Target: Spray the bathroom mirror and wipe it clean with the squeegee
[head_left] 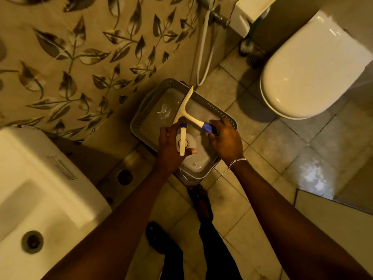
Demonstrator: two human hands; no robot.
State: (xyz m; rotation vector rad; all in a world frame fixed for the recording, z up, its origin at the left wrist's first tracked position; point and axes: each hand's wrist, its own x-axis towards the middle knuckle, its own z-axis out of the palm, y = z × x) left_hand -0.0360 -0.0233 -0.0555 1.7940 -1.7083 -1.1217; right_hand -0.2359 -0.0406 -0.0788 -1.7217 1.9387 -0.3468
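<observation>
both hands (pixel 171 146) over basket (pixel 141 118), squeegee (pixel 186 107) handle half-hidden

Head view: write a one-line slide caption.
Left hand holds white spray bottle, right hand cream blue-handled squeegee, over grey basket.

- A wall (pixel 84 57) tiled in beige with dark leaf patterns is filling the upper left.
- Square beige floor tiles (pixel 282 142) are spreading below it, catching a pale patch of light at the right.
- A white toilet (pixel 314 73) with its lid closed is standing at the upper right.
- A white hose (pixel 203 57) is hanging down the wall beside it.
- A white sink (pixel 40 199) with a round drain is occupying the lower left corner.
- Dim yellowish light is colouring everything.
</observation>
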